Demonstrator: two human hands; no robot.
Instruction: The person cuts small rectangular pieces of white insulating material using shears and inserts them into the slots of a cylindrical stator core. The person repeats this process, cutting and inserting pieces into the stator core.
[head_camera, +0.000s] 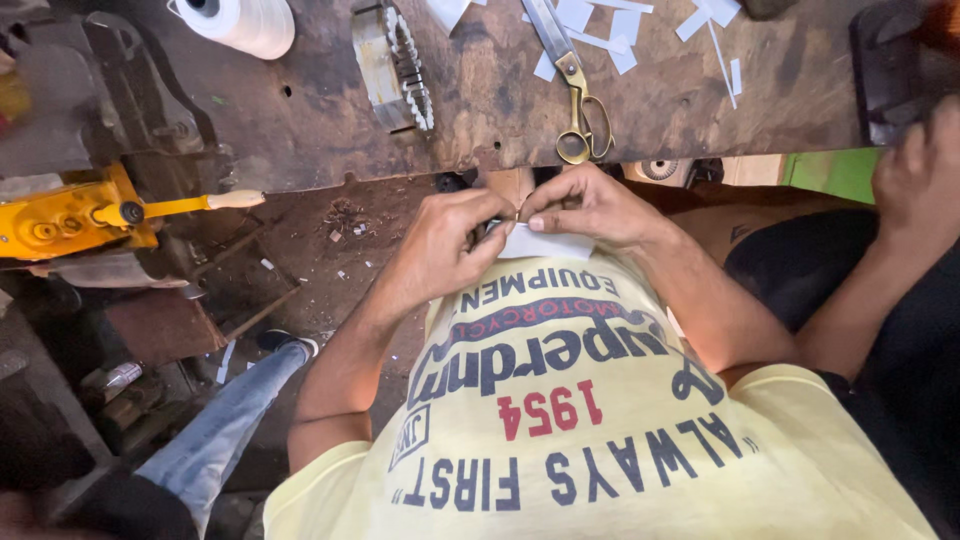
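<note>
Scissors (577, 95) and thread spool (243, 20) lie (untouched) beyond both hands (520, 225)

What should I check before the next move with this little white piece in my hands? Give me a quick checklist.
1. Both hands on the piece: ok. The left hand and right hand meet over the white piece, just below the workbench edge.
2. Grip firmness: cannot tell. The fingertips cover the contact spot.
3. What the small metal part at the fingertips is: cannot tell. It is too small and mostly hidden.
4. Scissors within reach: ok. The brass-handled scissors lie on the bench, apart from both hands.
5. Other person clear of the piece: ok. Their hand rests at the right, apart from it.
</note>
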